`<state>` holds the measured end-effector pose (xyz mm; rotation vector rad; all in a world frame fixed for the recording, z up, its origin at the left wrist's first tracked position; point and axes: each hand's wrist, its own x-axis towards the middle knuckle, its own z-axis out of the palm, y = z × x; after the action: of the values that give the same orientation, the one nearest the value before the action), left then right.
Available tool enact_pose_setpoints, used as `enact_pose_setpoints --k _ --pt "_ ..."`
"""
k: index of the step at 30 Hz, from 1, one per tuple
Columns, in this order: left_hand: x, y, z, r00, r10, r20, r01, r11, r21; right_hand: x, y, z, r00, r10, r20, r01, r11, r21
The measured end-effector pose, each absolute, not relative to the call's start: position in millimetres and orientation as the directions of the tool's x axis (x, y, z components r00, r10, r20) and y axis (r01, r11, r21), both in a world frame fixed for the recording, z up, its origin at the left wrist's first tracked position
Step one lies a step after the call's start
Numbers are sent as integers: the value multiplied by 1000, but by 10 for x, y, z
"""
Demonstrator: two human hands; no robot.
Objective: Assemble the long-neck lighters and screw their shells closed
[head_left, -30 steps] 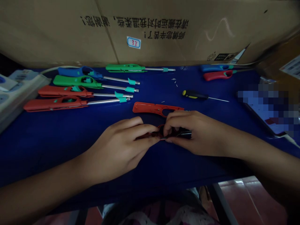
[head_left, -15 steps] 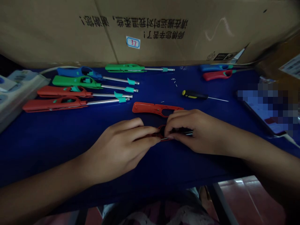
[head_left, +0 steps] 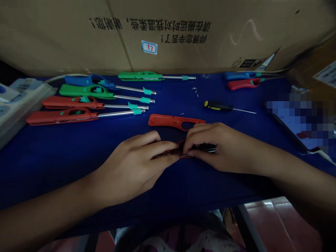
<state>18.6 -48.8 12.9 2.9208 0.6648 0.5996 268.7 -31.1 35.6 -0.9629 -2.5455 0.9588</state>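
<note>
My left hand (head_left: pixel 140 162) is closed around the handle end of a red long-necked lighter (head_left: pixel 180 142), whose inside is partly exposed. With thumb and fingers pinched, my right hand (head_left: pixel 217 148) grips the same lighter by its trigger area, where a metal tube (head_left: pixel 210 150) runs under the palm. Most of this lighter is hidden by my fingers, so the small inner parts cannot be made out. Just beyond my hands lies a loose orange-red handle half-shell (head_left: pixel 168 121) with its trigger opening toward the right.
Several lighters, including a red one (head_left: pixel 63 116), lie at left; a green lighter (head_left: pixel 140 76) is farther back. A screwdriver (head_left: pixel 219 105) and small screws (head_left: pixel 195 91) lie beyond my right hand. A phone (head_left: pixel 291 129) is at right, a power strip (head_left: pixel 28 101) at left, a cardboard box (head_left: pixel 170 57) behind.
My right thumb and fingertips have shifted slightly on the red lighter, with the thumb now a little higher. The left hand keeps its hold almost unmoved.
</note>
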Motion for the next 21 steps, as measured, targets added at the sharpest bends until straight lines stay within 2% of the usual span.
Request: enact_pose_setpoints --k 7,21 --pt "175 -499 134 843 407 352 400 -912 96 2688 -302 361 -742 670 8 510 573 -641" --pt "151 -486 102 827 399 396 387 -915 112 2706 -284 370 -731 680 -52 522 509 -684"
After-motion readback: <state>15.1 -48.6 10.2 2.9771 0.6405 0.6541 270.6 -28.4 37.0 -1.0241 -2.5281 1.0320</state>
